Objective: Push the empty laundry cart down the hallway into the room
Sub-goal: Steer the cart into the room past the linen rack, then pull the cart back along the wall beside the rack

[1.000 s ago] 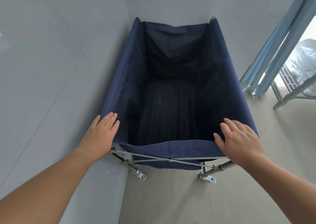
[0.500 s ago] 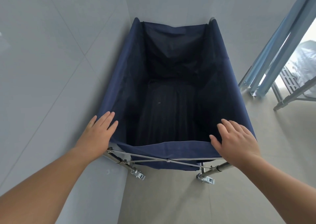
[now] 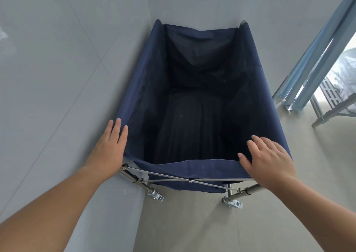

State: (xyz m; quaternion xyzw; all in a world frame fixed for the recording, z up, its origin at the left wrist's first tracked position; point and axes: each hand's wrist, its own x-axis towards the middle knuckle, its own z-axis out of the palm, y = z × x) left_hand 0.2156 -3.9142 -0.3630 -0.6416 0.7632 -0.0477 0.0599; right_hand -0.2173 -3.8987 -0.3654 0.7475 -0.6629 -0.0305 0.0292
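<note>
The laundry cart [image 3: 204,105] fills the centre of the frame, its navy fabric bag hanging open from a metal frame. The bag interior is dark and I see no items in it. The cart's far end sits in the corner where the wall [image 3: 57,68] on the left of the frame meets the rear wall at the top. The left side of the bag lies close along the left wall.

My left hand [image 3: 108,147] rests on the near left corner of the bag rim, at centre left of the frame. Its fingers [image 3: 117,128] are extended, held close together, and lie flat along the rim edge; they are not wrapped around it.

My right hand [image 3: 269,161] rests on the near right corner of the rim, at lower right of centre. Its fingers [image 3: 260,142] are spread slightly apart, palm down on the fabric, thumb lying on the near hem.

Below the near hem, 2 crossed thin metal braces [image 3: 179,178] span the frame. 2 casters [image 3: 232,203] stand on the floor [image 3: 192,228].

At the right edge of the frame, pale blue metal profiles [image 3: 316,55] lean beside a bright opening.
</note>
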